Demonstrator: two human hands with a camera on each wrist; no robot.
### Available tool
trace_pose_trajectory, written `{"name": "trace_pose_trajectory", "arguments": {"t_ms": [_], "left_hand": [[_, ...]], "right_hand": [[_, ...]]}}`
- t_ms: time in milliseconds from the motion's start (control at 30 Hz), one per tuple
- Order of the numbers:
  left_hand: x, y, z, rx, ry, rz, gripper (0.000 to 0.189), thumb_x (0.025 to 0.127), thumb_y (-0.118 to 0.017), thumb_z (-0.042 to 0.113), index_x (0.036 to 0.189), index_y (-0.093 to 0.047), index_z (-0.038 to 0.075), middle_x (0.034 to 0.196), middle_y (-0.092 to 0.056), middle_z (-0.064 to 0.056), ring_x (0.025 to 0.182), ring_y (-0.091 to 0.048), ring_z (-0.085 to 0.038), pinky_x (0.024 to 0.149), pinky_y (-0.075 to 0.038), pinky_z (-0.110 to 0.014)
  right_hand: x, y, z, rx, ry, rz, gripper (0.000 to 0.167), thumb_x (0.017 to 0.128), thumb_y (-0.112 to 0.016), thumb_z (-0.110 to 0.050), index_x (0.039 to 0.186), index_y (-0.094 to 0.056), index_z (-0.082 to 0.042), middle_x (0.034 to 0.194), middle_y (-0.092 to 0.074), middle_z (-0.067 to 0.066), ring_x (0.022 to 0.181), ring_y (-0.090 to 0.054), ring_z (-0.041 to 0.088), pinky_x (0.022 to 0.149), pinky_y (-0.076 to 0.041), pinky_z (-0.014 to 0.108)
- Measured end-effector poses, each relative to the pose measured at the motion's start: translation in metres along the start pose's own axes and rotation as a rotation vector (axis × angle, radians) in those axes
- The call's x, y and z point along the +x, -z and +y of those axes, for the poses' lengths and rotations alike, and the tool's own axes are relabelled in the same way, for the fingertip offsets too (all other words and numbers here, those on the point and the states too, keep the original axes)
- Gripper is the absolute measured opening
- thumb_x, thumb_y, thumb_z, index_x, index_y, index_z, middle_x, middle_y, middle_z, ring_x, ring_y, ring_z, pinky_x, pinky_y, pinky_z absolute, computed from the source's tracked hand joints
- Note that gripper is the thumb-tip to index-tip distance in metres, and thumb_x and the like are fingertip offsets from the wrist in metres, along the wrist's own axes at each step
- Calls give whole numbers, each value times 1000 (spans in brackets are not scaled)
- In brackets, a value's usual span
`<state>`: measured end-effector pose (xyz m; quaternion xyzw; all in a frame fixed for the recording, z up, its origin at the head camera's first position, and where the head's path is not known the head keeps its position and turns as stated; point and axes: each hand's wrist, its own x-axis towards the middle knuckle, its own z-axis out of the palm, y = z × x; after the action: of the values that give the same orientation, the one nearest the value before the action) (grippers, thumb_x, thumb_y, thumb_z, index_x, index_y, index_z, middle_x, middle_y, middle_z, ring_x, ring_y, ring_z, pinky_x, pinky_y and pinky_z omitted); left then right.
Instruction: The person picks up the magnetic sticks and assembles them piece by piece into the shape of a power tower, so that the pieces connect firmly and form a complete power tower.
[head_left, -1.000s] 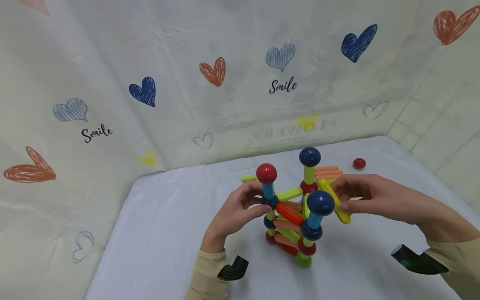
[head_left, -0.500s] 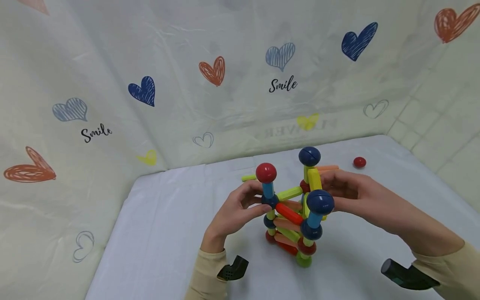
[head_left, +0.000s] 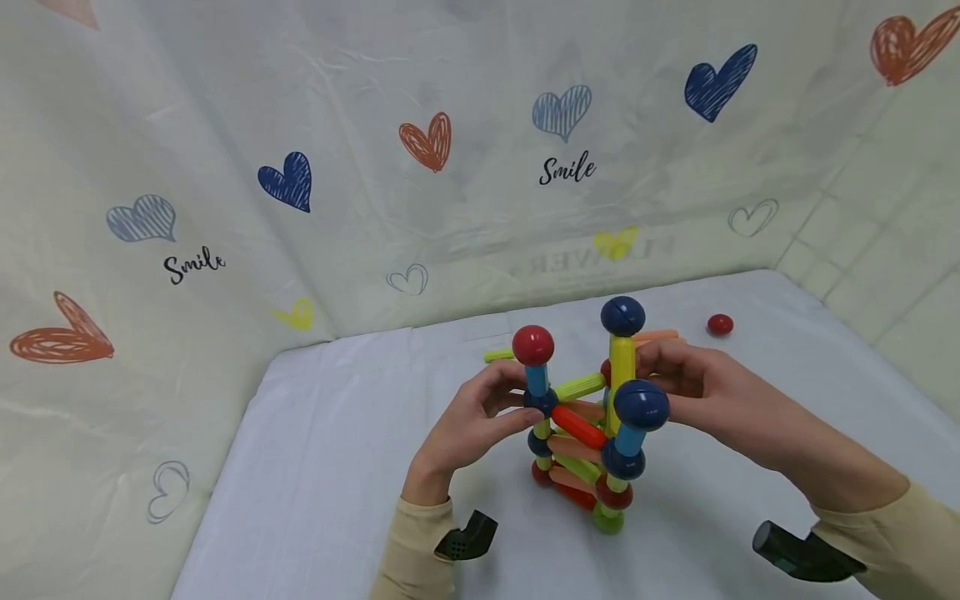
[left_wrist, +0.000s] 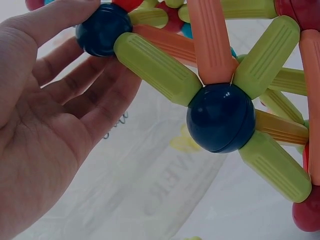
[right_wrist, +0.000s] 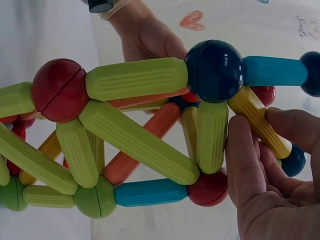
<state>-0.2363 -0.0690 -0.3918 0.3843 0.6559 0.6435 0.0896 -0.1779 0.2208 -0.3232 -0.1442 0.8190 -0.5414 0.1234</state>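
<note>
A tower of coloured magnetic sticks and balls (head_left: 579, 429) stands on the white-covered table. My left hand (head_left: 465, 425) holds its left side, thumb and fingers around a dark blue ball (left_wrist: 103, 31) under the red-topped blue stick. On the far side, my right hand (head_left: 708, 387) pinches a yellow magnetic stick (right_wrist: 261, 122) between thumb and fingers. In the right wrist view, one end of that stick meets a large dark blue ball (right_wrist: 215, 70); its other end reaches another dark blue ball (right_wrist: 295, 161). The head view shows the stick upright below the top blue ball (head_left: 623, 316).
Behind the tower lie an orange stick (head_left: 656, 335) and a light green stick (head_left: 498, 356). A loose red ball (head_left: 720, 324) rests near the back right edge. A heart-printed sheet (head_left: 480, 167) hangs beyond the table (head_left: 337, 458).
My right hand has moved left with the yellow stick, from beside the tower to it. The stick has turned from slanting to upright. My left hand has stayed on the tower.
</note>
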Motion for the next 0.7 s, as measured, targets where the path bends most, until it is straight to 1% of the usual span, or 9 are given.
{"name": "trace_pose_trajectory", "arguments": {"t_ms": [100,167,300,400,500,567,600,700], "left_hand": [[0,0,0,0,-1,-3,28,92,-66,3,118,-55,1,112,-57,-14,102,-61,-35,95,-51,-42],[0,1,0,-2,-9,-11,29,92,-66,2,119,-55,1,112,-57,-14,103,-61,-34,95,-51,-43],[-1,1,0,-2,-26,-32,33,90,-66,-2,121,-53,1,114,-57,-15,104,-60,-31,95,-50,-44],[-1,2,0,8,-27,-35,35,90,-66,-3,121,-53,1,114,-57,-14,104,-61,-31,95,-51,-44],[-1,1,0,16,-18,-28,34,90,-67,-1,121,-53,1,114,-57,-15,104,-61,-29,95,-51,-43],[-1,0,1,19,-11,-23,34,90,-67,-1,121,-53,1,114,-57,-15,104,-61,-29,95,-50,-43],[-1,0,1,21,-8,-20,34,90,-67,0,121,-53,1,114,-57,-15,104,-61,-28,95,-50,-43],[-1,-1,1,25,-2,-16,34,90,-68,0,121,-53,1,114,-57,-15,103,-62,-28,96,-50,-42]], "right_hand": [[0,1,0,-5,13,-1,31,98,-61,-21,125,-53,-8,129,-50,13,112,-58,30,83,-54,37],[0,3,0,-20,15,8,29,98,-61,-22,124,-54,-9,126,-55,12,110,-59,28,83,-55,36],[4,16,8,-64,9,55,29,100,-57,-27,124,-55,-10,119,-60,11,105,-63,22,83,-55,32],[12,30,24,-69,-10,95,33,101,-55,-32,124,-55,-9,119,-61,12,103,-65,20,82,-56,28],[21,45,49,-105,-53,141,40,100,-55,-37,125,-53,-6,120,-61,14,104,-65,22,83,-55,26],[28,54,69,-200,-83,164,45,99,-56,-40,127,-54,-5,120,-61,14,105,-63,25,84,-55,30],[31,58,80,-267,-99,170,46,98,-56,-41,127,-55,-5,120,-62,14,106,-62,27,85,-55,33],[40,64,110,-467,-111,156,45,98,-60,-34,127,-58,0,118,-63,17,105,-59,33,85,-55,45]]}}
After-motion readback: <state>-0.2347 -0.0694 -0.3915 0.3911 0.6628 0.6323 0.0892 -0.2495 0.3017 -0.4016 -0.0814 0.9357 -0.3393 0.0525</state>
